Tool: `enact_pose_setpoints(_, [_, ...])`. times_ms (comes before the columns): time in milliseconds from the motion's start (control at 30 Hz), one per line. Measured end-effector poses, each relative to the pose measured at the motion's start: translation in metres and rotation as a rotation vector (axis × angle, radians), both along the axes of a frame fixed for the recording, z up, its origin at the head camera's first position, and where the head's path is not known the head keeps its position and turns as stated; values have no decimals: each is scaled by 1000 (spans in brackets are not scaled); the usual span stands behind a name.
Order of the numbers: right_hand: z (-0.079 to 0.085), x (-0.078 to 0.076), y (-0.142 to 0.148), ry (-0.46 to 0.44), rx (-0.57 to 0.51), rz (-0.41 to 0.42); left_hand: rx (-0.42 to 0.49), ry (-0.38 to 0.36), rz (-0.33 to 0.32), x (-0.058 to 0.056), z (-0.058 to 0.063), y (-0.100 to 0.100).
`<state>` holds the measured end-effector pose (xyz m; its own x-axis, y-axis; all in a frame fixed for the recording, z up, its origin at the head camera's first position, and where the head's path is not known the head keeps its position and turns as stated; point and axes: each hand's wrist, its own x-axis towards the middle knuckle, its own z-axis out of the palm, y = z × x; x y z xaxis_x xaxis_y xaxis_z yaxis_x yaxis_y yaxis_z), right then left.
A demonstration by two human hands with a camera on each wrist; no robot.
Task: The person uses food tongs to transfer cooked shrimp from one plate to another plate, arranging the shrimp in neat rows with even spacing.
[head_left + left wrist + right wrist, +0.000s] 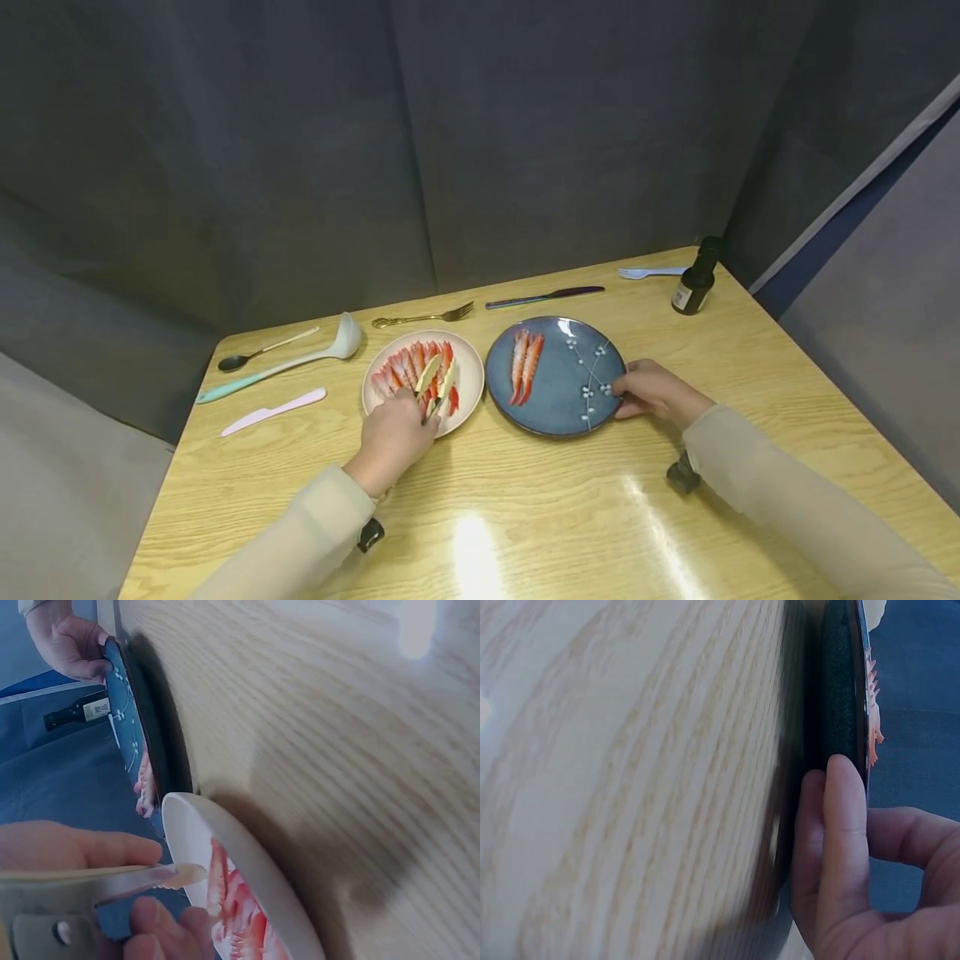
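Note:
My left hand (pixel 395 435) holds a pair of tongs (pixel 438 382) with cream tips over a pale pink plate (pixel 474 379). Several red and white shrimp (pixel 408 365) lie in a row on that plate, and the tong tips are down among those on its right side. Whether the tips pinch one cannot be made out. On the right stands a blue plate (pixel 558 375) with a white blossom pattern, two shrimp (pixel 527 367) lying side by side on its left half. With thumb on top and fingers beneath, my right hand (pixel 656 392) pinches the blue plate's right rim.
Left of the plates lie a black-bowled spoon (pixel 234 362), a ladle (pixel 345 336) with a mint handle and a pink knife (pixel 273 412). Behind them are a gold fork (pixel 423 317), a dark knife (pixel 546 297), a blue fork (pixel 651 272) and a dark bottle (pixel 694 279).

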<state>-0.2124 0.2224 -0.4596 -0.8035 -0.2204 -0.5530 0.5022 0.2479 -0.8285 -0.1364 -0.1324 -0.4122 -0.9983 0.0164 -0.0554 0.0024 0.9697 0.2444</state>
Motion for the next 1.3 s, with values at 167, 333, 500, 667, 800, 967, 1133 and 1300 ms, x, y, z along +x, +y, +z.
enact_pose_setpoints(167, [0,1,0,1,7,-2,59,-27,31,3,-2,-3])
enact_pose_setpoints(333, [-1,0,1,4,13,-6,27,-18,20,6,1,0])
enact_pose_setpoints(500, [-1,-1,2,11,7,-6,14,-50,8,3,1,8])
enact_pose_setpoints(667, [-1,1,1,6,7,-11,154,-85,29,2,4,5])
enact_pose_setpoints(800, [-3,0,-1,7,2,-7,249,-99,42,2,5,-4])
enact_pose_setpoints(967, [-2,-1,0,9,2,-1,294,-111,66,1,7,-12])
enact_pose_setpoints(1133, [-4,-2,1,3,12,-2,276,-84,65,0,7,-15])
enact_pose_setpoints(1300, [-4,-2,1,0,12,-9,304,-77,58,-1,9,-17])
